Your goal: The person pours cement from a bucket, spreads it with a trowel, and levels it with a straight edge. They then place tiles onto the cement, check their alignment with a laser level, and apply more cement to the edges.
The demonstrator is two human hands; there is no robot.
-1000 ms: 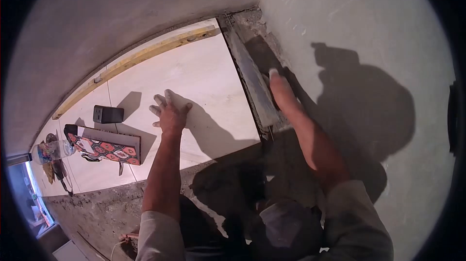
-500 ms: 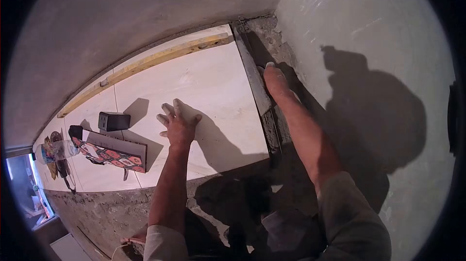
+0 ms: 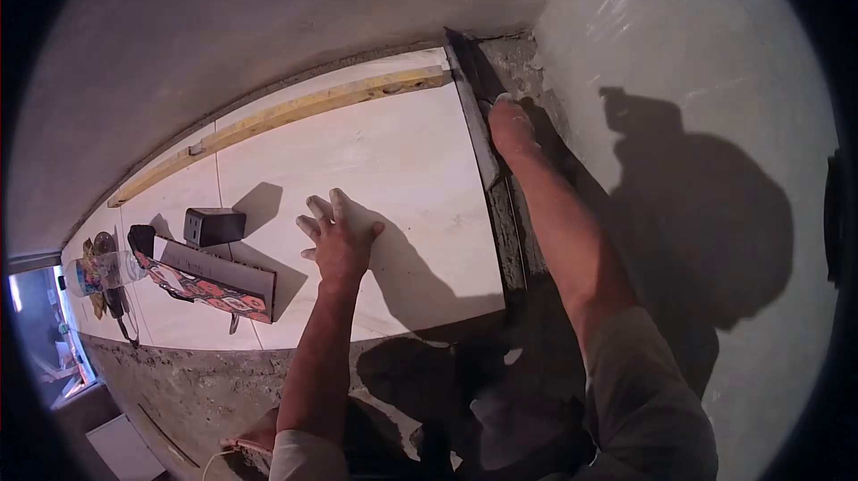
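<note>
My left hand lies with fingers spread on a large white tile, casting a shadow to its right. Along the tile's right edge, my right hand is closed around the handle of a long, mortar-smeared trowel. The handle itself is mostly hidden by the fingers. The trowel's far end reaches a little past the tile's back corner, close to the rear wall. Beneath and in front of the blade runs a narrow strip of grey mortar beside the tile.
A yellow straightedge bar lies along the back of the tiles. Left of my left hand stand a black box, a red-patterned box and a clear plastic bottle. A grey wall rises at the right.
My right hand has pushed the trowel farther along the tile edge toward the back wall. My left hand stays spread on the tile; the view has shifted slightly.
</note>
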